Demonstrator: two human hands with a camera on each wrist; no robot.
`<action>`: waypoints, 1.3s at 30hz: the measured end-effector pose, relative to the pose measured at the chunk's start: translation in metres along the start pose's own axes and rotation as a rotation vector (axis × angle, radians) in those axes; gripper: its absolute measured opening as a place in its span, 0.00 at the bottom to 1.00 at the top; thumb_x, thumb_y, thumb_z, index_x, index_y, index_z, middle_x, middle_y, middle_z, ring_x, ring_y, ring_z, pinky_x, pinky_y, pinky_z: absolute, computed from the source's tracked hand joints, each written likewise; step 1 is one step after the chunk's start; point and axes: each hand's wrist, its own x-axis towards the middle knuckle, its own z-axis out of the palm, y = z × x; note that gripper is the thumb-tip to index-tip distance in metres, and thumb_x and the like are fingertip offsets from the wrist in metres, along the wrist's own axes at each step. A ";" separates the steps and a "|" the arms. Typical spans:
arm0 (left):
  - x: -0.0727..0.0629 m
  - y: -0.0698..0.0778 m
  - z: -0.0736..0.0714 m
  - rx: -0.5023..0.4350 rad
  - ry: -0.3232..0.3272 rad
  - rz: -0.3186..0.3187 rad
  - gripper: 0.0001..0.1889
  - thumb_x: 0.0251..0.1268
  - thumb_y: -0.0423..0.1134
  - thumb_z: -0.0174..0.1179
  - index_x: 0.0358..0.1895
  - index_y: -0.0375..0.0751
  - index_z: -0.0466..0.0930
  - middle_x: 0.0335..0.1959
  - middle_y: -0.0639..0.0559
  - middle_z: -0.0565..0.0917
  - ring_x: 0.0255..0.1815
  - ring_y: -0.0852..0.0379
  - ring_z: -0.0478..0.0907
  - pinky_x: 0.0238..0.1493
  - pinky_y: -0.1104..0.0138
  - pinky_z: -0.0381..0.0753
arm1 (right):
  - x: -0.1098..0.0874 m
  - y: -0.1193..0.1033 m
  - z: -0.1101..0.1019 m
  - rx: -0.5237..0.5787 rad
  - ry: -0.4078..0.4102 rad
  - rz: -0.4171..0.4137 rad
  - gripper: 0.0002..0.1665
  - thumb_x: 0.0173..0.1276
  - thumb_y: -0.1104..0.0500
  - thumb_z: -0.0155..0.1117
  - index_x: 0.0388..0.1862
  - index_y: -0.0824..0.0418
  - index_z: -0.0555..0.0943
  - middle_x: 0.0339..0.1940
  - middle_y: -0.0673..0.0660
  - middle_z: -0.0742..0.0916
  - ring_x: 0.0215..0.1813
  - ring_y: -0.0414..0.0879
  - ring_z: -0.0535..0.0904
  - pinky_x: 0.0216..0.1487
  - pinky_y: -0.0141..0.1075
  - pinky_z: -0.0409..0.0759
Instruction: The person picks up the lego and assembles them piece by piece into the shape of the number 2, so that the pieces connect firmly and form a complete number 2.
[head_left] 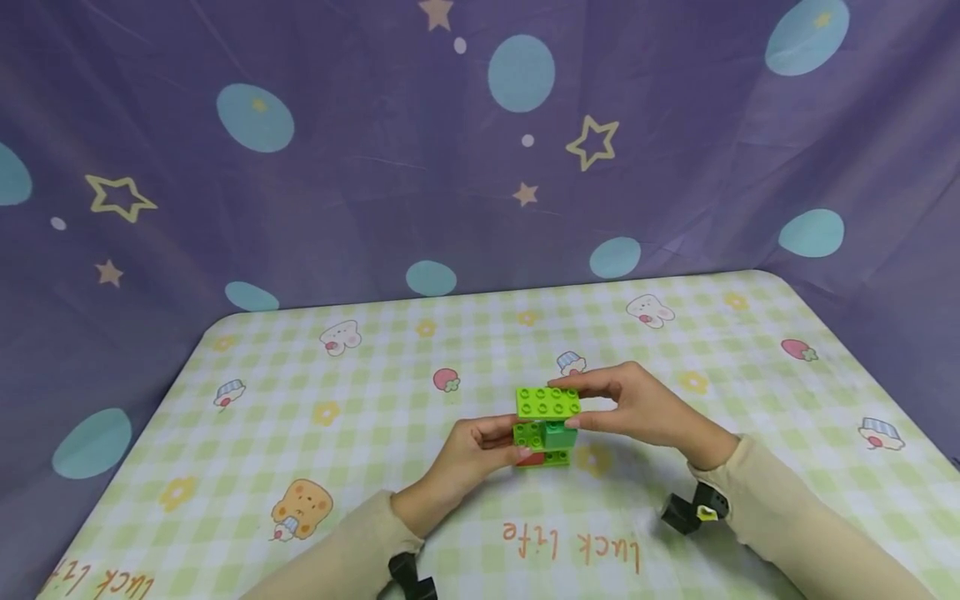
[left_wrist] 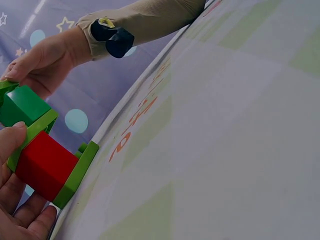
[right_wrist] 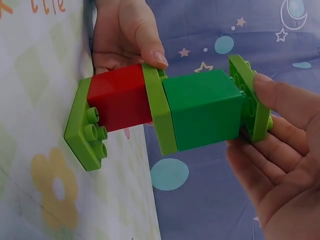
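Observation:
A tower of toy building blocks stands on the table between both hands. Its lowest piece is a lime green plate [right_wrist: 79,131], with a red block [right_wrist: 120,97] on one end of it. A second lime plate [right_wrist: 160,112] lies over the red block and carries a darker green block [right_wrist: 205,110]. My left hand [head_left: 465,458] grips the tower around the red block and the middle plate. With thumb and fingers, my right hand [head_left: 645,408] pinches a top lime plate [head_left: 548,403]. This plate sits slightly tilted over the green block, whose studs show in a narrow gap.
The table [head_left: 390,467] wears a green-and-white checked cloth printed with cartoons and lettering. Behind its far edge hangs a purple curtain [head_left: 360,217] with stars and blue spots. Black wrist devices [head_left: 693,507] sit at both sleeves.

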 end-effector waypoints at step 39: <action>0.001 -0.002 -0.001 0.022 -0.027 0.036 0.23 0.57 0.30 0.65 0.58 0.30 0.75 0.54 0.40 0.80 0.53 0.52 0.80 0.50 0.68 0.78 | -0.005 0.015 0.020 0.164 0.075 0.100 0.23 0.59 0.64 0.69 0.53 0.68 0.80 0.48 0.61 0.86 0.49 0.44 0.83 0.49 0.35 0.79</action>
